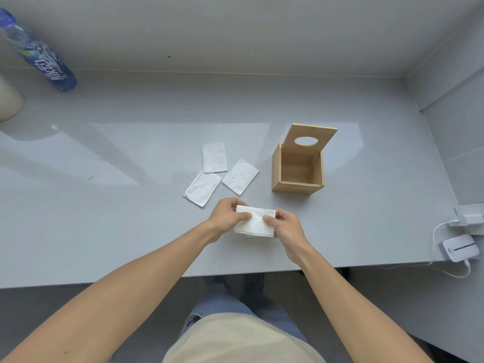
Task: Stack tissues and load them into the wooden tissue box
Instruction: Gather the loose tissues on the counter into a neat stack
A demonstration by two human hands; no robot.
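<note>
While a small tissue stack (254, 222) is pinched between left hand (227, 216) & right hand (284, 226) grips near wooden tissue box (298, 170), box is empty, lid up; 3 loose tissues (214, 157) left of box remain uncollected.

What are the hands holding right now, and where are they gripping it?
Both hands hold a white tissue stack just above the table: the left hand pinches its left end, the right hand its right end, thumbs on top.
</note>
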